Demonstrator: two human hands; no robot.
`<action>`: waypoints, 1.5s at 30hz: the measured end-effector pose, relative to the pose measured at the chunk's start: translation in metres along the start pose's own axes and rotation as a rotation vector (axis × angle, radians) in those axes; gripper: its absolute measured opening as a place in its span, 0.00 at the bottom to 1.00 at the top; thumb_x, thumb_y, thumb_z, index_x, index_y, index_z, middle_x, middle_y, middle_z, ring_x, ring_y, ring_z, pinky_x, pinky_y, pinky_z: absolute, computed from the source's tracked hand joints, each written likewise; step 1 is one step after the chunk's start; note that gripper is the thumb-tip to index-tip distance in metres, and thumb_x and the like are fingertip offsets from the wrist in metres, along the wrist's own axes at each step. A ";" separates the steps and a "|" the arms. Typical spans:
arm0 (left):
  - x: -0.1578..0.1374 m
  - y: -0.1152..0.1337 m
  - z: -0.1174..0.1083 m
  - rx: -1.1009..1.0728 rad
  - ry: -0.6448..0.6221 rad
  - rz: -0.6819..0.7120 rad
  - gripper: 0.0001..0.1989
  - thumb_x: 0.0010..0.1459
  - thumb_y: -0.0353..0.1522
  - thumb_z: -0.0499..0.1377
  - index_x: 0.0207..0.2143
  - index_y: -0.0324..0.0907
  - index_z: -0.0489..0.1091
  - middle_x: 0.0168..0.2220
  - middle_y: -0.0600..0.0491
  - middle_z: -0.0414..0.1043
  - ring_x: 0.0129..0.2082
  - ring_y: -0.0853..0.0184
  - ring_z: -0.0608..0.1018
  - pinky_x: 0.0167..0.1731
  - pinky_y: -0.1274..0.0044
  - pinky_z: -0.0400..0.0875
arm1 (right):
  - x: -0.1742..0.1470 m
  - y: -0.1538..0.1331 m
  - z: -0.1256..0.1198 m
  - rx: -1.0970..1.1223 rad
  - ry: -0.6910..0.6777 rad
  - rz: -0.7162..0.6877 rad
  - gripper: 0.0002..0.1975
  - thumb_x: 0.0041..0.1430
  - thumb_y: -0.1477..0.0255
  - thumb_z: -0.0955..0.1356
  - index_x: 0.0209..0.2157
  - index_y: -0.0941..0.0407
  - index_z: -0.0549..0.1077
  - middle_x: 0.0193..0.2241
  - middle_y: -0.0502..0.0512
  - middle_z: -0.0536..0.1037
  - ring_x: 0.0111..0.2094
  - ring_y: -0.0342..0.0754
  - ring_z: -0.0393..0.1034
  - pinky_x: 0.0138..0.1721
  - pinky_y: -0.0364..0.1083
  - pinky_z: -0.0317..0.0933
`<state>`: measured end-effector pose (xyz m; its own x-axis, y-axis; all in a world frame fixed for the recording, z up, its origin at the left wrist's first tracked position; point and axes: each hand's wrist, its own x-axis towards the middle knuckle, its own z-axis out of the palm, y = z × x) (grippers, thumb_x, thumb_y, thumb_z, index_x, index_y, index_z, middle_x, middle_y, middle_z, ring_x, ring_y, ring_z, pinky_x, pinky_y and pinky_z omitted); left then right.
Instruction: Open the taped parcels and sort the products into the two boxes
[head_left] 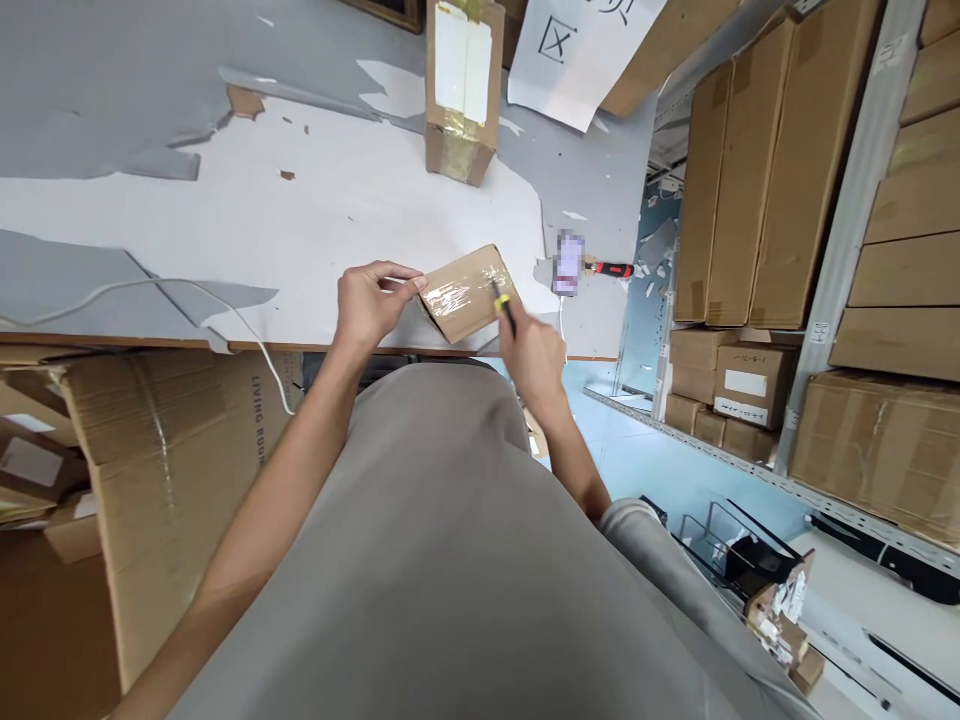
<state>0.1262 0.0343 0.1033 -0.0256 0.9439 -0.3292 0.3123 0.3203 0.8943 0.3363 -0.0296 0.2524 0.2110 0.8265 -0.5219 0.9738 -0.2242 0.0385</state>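
Note:
A small brown cardboard box (pixel 459 300) with shiny clear tape across its top is tilted near the table's front edge. My left hand (pixel 371 305) is closed on its left corner, thumb and fingers pinching the cardboard. In my right hand (pixel 531 350) is a yellow-and-black utility knife (pixel 502 300), its handle partly hidden by the fingers. The thin dark tip points at the taped top, close to the right end of the box. Whether the tip has gone into the tape I cannot tell.
A taller taped box (pixel 463 150) stands behind on the worn white-and-grey table (pixel 315 220). Right of my hands lie a phone (pixel 568 263) and a red-and-black handled tool (pixel 615 269). A white cable (pixel 255 335) hangs over the front edge. Shelves of cartons (pixel 750 190) stand at right.

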 end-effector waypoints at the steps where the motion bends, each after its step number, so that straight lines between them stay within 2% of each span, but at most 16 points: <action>1: -0.001 0.001 0.001 0.005 0.004 -0.004 0.08 0.61 0.40 0.73 0.40 0.49 0.88 0.43 0.50 0.91 0.39 0.58 0.87 0.46 0.68 0.83 | 0.011 0.010 0.004 0.044 0.075 0.053 0.27 0.91 0.63 0.54 0.79 0.54 0.68 0.56 0.68 0.89 0.55 0.60 0.86 0.56 0.50 0.73; 4: -0.004 0.003 0.004 0.015 0.025 -0.021 0.10 0.62 0.41 0.71 0.41 0.48 0.88 0.41 0.50 0.90 0.37 0.59 0.87 0.43 0.69 0.83 | 0.043 0.033 0.025 0.178 0.130 0.110 0.24 0.91 0.63 0.55 0.71 0.58 0.73 0.56 0.70 0.89 0.55 0.60 0.86 0.55 0.49 0.71; 7: -0.008 0.005 0.005 0.019 0.062 -0.030 0.12 0.64 0.43 0.69 0.44 0.47 0.86 0.42 0.49 0.90 0.37 0.60 0.87 0.42 0.70 0.82 | 0.056 0.037 0.048 0.293 0.132 0.114 0.21 0.91 0.63 0.56 0.65 0.56 0.74 0.53 0.67 0.90 0.52 0.57 0.87 0.55 0.48 0.72; 9: -0.012 0.004 -0.002 0.045 0.095 -0.021 0.12 0.66 0.43 0.68 0.44 0.47 0.85 0.44 0.49 0.89 0.40 0.60 0.87 0.44 0.71 0.82 | 0.054 0.030 0.057 0.363 0.127 0.090 0.19 0.91 0.62 0.57 0.64 0.55 0.74 0.51 0.65 0.90 0.48 0.54 0.87 0.55 0.47 0.72; 12: -0.016 0.003 -0.023 0.122 0.146 -0.001 0.13 0.68 0.43 0.68 0.45 0.45 0.84 0.46 0.50 0.88 0.42 0.60 0.85 0.49 0.68 0.81 | 0.045 0.010 0.065 0.433 0.087 0.031 0.18 0.91 0.61 0.57 0.63 0.54 0.73 0.50 0.61 0.91 0.43 0.50 0.88 0.54 0.45 0.72; 15: -0.020 0.003 -0.047 0.221 0.170 0.013 0.17 0.71 0.45 0.67 0.47 0.41 0.83 0.50 0.49 0.86 0.44 0.59 0.84 0.57 0.60 0.79 | 0.038 -0.010 0.070 0.430 0.048 -0.019 0.17 0.91 0.62 0.58 0.64 0.53 0.73 0.49 0.59 0.91 0.45 0.50 0.87 0.55 0.45 0.72; 17: -0.023 0.007 -0.052 0.299 0.181 0.070 0.19 0.74 0.46 0.65 0.49 0.38 0.81 0.54 0.48 0.85 0.53 0.54 0.84 0.64 0.53 0.74 | 0.036 -0.019 0.073 0.415 0.022 -0.051 0.16 0.91 0.62 0.59 0.64 0.53 0.72 0.49 0.59 0.91 0.48 0.52 0.87 0.56 0.46 0.72; 19: -0.026 0.014 -0.043 0.364 0.162 0.205 0.19 0.76 0.46 0.65 0.50 0.38 0.81 0.61 0.46 0.83 0.67 0.46 0.79 0.71 0.47 0.67 | 0.034 -0.023 0.076 0.402 -0.003 -0.073 0.16 0.91 0.62 0.59 0.64 0.53 0.72 0.49 0.59 0.91 0.50 0.53 0.87 0.56 0.46 0.72; 21: -0.029 0.022 -0.025 0.393 0.065 0.370 0.18 0.77 0.47 0.64 0.51 0.42 0.81 0.67 0.47 0.81 0.77 0.44 0.70 0.79 0.45 0.57 | 0.033 -0.023 0.078 0.395 -0.019 -0.073 0.16 0.91 0.63 0.58 0.64 0.53 0.72 0.50 0.59 0.91 0.51 0.54 0.86 0.56 0.46 0.72; 23: -0.032 0.027 -0.005 0.385 -0.075 0.460 0.18 0.78 0.48 0.61 0.52 0.46 0.81 0.68 0.50 0.80 0.80 0.46 0.67 0.84 0.45 0.48 | 0.031 -0.018 0.078 0.389 -0.018 -0.051 0.17 0.91 0.63 0.58 0.65 0.53 0.73 0.51 0.60 0.91 0.53 0.55 0.86 0.56 0.46 0.72; 25: -0.033 0.028 0.010 0.368 -0.161 0.466 0.19 0.81 0.50 0.57 0.51 0.48 0.81 0.68 0.52 0.81 0.80 0.48 0.69 0.86 0.46 0.44 | 0.028 -0.014 0.076 0.376 -0.003 -0.023 0.18 0.91 0.63 0.57 0.65 0.53 0.73 0.52 0.60 0.90 0.54 0.56 0.86 0.56 0.46 0.72; 29: -0.032 0.018 0.018 0.340 -0.142 0.444 0.18 0.80 0.49 0.57 0.52 0.50 0.81 0.71 0.50 0.79 0.78 0.50 0.72 0.85 0.49 0.47 | 0.018 -0.012 0.062 0.371 0.014 -0.034 0.19 0.90 0.64 0.57 0.69 0.52 0.72 0.54 0.59 0.90 0.56 0.56 0.85 0.58 0.47 0.72; 34: -0.029 0.009 0.018 0.310 -0.123 0.428 0.12 0.77 0.45 0.62 0.54 0.55 0.82 0.72 0.49 0.78 0.77 0.45 0.73 0.84 0.45 0.48 | 0.009 -0.025 0.043 0.303 -0.023 -0.072 0.21 0.90 0.65 0.58 0.71 0.52 0.73 0.57 0.60 0.90 0.56 0.57 0.86 0.58 0.48 0.73; 45: -0.028 0.006 0.021 0.295 -0.103 0.451 0.16 0.78 0.48 0.60 0.59 0.57 0.82 0.71 0.49 0.80 0.77 0.45 0.73 0.84 0.43 0.51 | 0.006 -0.037 0.034 0.224 -0.053 -0.025 0.22 0.90 0.65 0.56 0.73 0.53 0.70 0.59 0.63 0.89 0.58 0.60 0.85 0.58 0.51 0.74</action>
<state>0.1488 0.0075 0.1114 0.2605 0.9651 0.0258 0.5248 -0.1640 0.8353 0.2985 -0.0344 0.2187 0.1765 0.8064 -0.5645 0.9343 -0.3177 -0.1617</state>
